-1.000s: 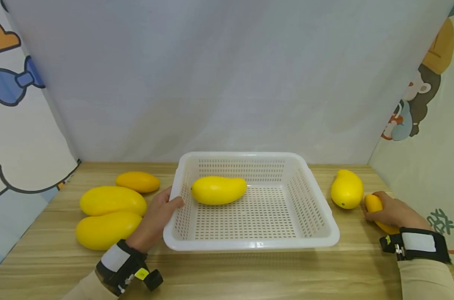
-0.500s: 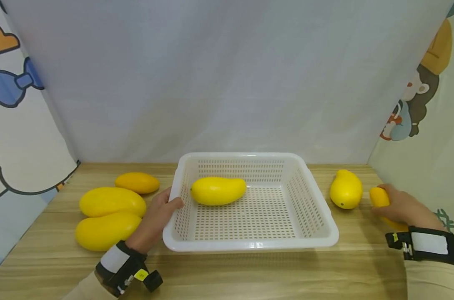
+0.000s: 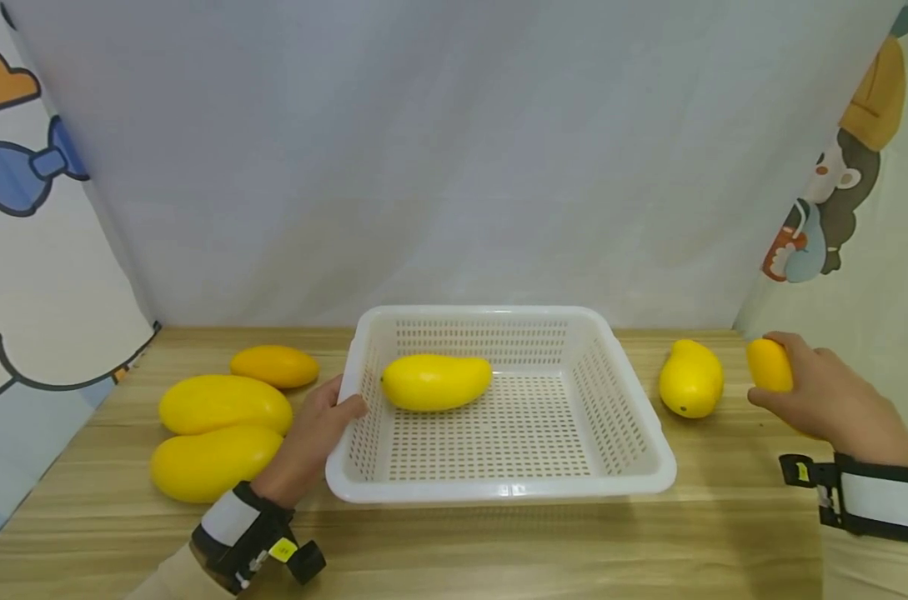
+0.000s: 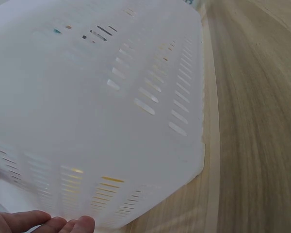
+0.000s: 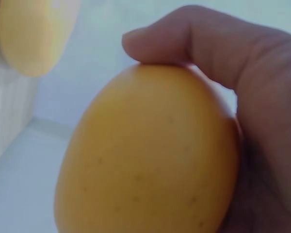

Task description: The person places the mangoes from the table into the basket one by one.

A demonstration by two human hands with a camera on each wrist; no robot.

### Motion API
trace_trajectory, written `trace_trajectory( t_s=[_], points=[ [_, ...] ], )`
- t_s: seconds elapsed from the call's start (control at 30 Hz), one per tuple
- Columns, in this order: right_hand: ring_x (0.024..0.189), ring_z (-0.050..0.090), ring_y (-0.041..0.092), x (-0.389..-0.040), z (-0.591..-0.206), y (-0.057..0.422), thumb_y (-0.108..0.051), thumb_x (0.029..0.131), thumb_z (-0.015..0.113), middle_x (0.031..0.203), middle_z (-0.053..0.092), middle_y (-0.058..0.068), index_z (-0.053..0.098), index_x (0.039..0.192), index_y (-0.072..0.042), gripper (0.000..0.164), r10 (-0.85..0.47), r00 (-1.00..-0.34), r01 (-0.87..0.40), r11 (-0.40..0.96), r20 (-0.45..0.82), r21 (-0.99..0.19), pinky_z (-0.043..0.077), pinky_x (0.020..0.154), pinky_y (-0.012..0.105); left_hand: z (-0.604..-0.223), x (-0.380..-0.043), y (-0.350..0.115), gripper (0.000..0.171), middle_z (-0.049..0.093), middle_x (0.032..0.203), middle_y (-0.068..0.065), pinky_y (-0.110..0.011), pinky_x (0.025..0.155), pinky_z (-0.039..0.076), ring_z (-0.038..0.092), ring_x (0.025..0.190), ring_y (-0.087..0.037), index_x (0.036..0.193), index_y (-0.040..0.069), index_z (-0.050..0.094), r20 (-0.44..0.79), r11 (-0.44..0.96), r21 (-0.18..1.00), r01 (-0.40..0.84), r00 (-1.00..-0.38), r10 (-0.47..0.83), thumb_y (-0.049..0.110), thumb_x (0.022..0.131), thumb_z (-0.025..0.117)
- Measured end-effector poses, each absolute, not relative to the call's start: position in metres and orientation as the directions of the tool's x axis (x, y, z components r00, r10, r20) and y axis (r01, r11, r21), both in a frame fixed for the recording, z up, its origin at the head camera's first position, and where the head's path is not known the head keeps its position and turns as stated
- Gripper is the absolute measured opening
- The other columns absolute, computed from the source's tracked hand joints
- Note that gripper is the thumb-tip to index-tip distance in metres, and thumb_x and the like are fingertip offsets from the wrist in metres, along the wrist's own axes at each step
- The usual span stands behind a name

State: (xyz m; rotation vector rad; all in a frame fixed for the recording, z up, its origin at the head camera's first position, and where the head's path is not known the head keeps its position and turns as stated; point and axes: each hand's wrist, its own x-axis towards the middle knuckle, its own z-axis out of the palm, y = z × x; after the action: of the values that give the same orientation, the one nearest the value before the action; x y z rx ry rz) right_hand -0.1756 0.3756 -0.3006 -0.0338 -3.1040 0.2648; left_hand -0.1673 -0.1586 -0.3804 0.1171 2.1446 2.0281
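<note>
My left hand (image 3: 317, 433) grips the left rim of a white perforated plastic basket (image 3: 509, 490), thumb over the edge and fingers on the outer wall. The left wrist view shows these fingers (image 4: 75, 225) against the basket's outer side (image 4: 72, 111). A yellow mango (image 3: 437, 382) lies inside the basket, toward the left. On the far right, my right hand (image 3: 836, 398) holds a smaller orange-yellow mango (image 3: 770, 365) above the table. Dark specks dot that mango (image 5: 145, 150) in the right wrist view, where the thumb bends over its end. The palm hides part of it.
Left of the basket lie two large yellow mangoes, the rear one (image 3: 224, 403) touching the front one (image 3: 215, 463), and a smaller orange-yellow mango (image 3: 275, 366) behind. Another yellow mango (image 3: 691, 379) sits between basket and right hand. Cloth walls (image 3: 454, 167) enclose the wooden table (image 3: 544, 550).
My right hand has lifted the smaller mango off the table, moving up and slightly right. The left hand and the basket have stayed almost still.
</note>
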Motion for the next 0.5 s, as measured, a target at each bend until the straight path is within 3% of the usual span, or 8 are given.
trace_trajectory(
  t_s=[0.5],
  points=[
    [0.075,0.048,0.033,-0.163,-0.279,0.339,-0.046,0.08,0.065,0.106,0.041,0.033,0.021,0.142,-0.005,0.087,-0.014,-0.995,-0.029,0.988,0.096,-0.154,0.043,0.048,0.037,-0.381,-0.168,-0.158,0.048,0.055,0.122,-0.02,-0.045,0.077,0.051,0.059,0.098,-0.036,0.142,0.016,0.033,-0.08,0.066,0.995,-0.069,-0.981,0.179,0.014,0.094,0.041]
  ],
)
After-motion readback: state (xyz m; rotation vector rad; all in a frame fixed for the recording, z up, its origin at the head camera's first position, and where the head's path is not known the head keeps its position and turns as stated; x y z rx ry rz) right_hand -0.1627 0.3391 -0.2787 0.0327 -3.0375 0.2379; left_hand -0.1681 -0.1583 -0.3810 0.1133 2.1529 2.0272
